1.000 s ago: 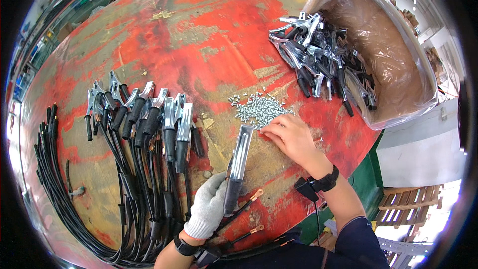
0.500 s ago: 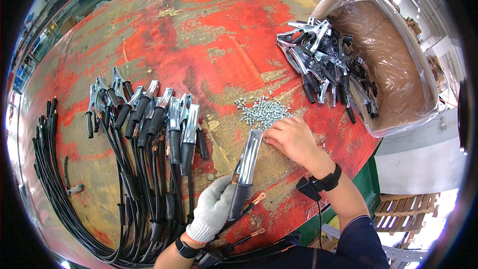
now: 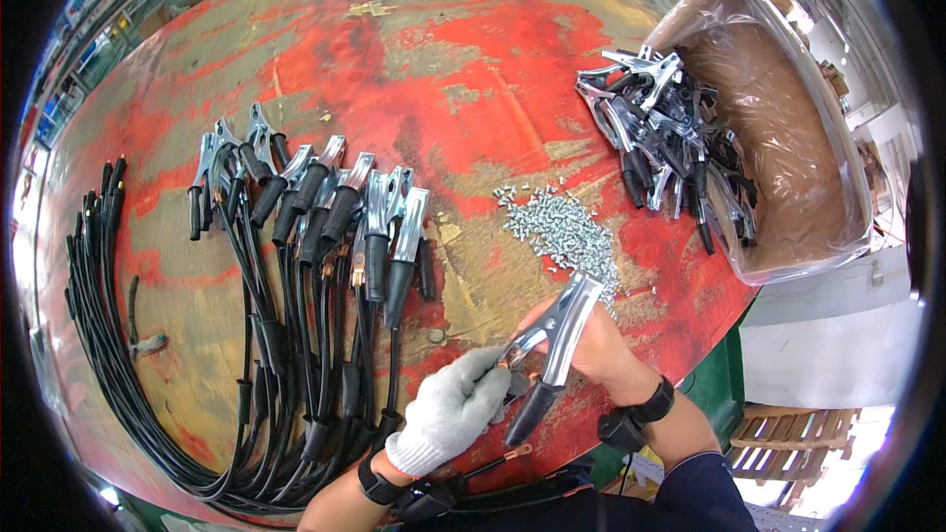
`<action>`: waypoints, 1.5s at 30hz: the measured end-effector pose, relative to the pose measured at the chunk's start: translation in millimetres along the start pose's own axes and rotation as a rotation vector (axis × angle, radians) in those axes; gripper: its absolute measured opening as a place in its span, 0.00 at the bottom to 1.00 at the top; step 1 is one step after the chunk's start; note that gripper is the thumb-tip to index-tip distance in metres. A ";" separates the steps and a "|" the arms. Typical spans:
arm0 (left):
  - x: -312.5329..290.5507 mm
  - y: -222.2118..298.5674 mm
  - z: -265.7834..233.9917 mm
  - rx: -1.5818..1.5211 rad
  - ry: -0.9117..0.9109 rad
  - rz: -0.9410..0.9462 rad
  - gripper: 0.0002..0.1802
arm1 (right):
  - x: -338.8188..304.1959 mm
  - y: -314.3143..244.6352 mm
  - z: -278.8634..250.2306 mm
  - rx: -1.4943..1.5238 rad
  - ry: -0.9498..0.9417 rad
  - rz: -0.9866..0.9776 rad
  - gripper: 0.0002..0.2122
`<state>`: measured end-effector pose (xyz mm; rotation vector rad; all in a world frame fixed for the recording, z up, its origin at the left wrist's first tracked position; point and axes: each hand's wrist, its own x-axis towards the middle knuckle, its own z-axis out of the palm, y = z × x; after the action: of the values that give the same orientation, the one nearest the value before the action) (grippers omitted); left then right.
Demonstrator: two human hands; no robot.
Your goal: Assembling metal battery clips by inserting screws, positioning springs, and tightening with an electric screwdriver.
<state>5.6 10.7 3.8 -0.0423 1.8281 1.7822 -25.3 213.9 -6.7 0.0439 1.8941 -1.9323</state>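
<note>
My left hand [image 3: 451, 410], in a white knit glove, is closed on a silver spring clamp [image 3: 564, 338] with black handle sleeves. The clamp is tilted, jaw end up to the right. A bit of copper shows by the gloved fingers. My bare right hand [image 3: 601, 350] is behind the clamp, close to it; its fingers are mostly hidden. Just beyond lies a spread pile of small silver screws [image 3: 564, 232]. To the left, several clamps [image 3: 377, 227] lie in a row with black cables [image 3: 296, 335] running from them. A copper cable lug [image 3: 517, 452] lies near my left wrist.
At the right, an open cardboard box [image 3: 788, 138] lined with clear plastic lies tipped, loose clamps [image 3: 650, 118] spilling from it. Bundled cable ends [image 3: 103, 207] lie at far left. The table [image 3: 443, 59] has worn red paint. A wooden pallet [image 3: 793, 443] stands beyond its right edge.
The clamp has moved right and turned, showing its side. My right hand has drawn back from the screws to behind the clamp. The pile looks more spread out toward me.
</note>
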 end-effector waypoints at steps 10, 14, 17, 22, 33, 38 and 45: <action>-2.6 7.9 -1.9 0.083 -0.052 -0.042 0.17 | -7.9 24.4 7.9 0.491 -0.138 0.275 0.10; -1.6 8.1 -2.4 0.104 -0.080 -0.066 0.17 | -8.9 32.4 3.8 0.454 -0.136 0.286 0.08; -2.2 1.8 0.7 0.076 -0.051 -0.042 0.19 | -15.8 26.8 5.8 0.466 -0.045 0.252 0.09; -0.4 -1.8 3.6 0.239 0.127 0.250 0.22 | -36.1 30.6 3.2 0.503 0.035 0.381 0.13; 7.5 -22.7 -0.4 -0.023 0.147 0.072 0.17 | -42.9 18.2 -68.6 -1.181 0.447 -0.324 0.05; 13.1 -44.8 -4.9 0.091 0.161 0.170 0.16 | -44.4 31.5 -76.9 -1.225 0.395 -0.360 0.05; 16.2 -42.9 -2.6 0.056 0.158 0.133 0.17 | -43.3 37.5 -74.7 -1.257 0.431 -0.416 0.05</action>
<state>8.7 9.6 -42.0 -0.0422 2.0339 1.8628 5.6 298.7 -33.4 -0.3529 3.2588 -0.5935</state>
